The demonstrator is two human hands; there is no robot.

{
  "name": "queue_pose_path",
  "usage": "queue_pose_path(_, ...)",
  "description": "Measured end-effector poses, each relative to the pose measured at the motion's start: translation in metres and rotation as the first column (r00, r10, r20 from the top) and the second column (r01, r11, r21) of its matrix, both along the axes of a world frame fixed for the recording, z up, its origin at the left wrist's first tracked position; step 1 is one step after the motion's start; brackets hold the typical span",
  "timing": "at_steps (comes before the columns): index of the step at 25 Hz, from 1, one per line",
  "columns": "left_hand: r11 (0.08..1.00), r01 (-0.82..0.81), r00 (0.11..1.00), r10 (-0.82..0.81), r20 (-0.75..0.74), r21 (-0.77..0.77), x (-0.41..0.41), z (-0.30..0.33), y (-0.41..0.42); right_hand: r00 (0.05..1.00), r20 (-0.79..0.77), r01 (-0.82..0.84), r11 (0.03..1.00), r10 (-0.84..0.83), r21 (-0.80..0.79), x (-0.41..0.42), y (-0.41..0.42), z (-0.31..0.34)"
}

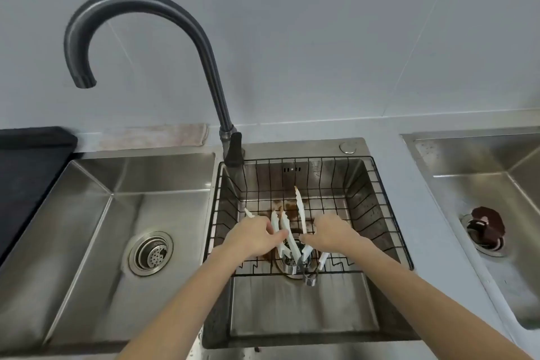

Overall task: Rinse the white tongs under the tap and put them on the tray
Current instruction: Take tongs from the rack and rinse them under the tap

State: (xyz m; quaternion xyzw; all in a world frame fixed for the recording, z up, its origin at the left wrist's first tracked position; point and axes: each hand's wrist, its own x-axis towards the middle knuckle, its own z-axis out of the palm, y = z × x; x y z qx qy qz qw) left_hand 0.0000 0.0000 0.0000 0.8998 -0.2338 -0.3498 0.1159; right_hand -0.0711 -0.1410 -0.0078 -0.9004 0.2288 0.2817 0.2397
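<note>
Several white tongs with brown stains lie in a black wire basket set in the middle sink basin. My left hand reaches into the basket and its fingers close on one pair, whose tip sticks out past the hand on the left. My right hand is beside it, fingers curled and pinching the long arm of another pair that points away from me. The dark tap arches left, its spout over the left basin, with no water running. A black tray sits at the far left.
The left basin has a round drain strainer. A third sink at the right holds a brown plug. A pinkish cloth lies behind the sinks by the wall. Brown residue marks the basket floor.
</note>
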Motion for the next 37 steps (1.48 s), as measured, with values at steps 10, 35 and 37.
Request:
queue_pose_path(10,0.985,-0.128,0.978,0.107,-0.176,-0.112,-0.014,-0.007,-0.004,0.990,-0.001,0.140,0.990,-0.140,0.018,0.002,0.004,-0.006)
queue_pose_path(35,0.444,-0.697,0.706,0.562,-0.431,-0.563,0.008,0.019,0.137,0.770,0.523,0.162,0.905,-0.365,0.393,0.043,0.136,0.034)
queue_pose_path(37,0.392,-0.731,0.670,0.571,-0.475,-0.559,0.019,0.019,0.156,0.765,0.536,0.139,0.903,-0.358,0.405,0.052,0.156,0.037)
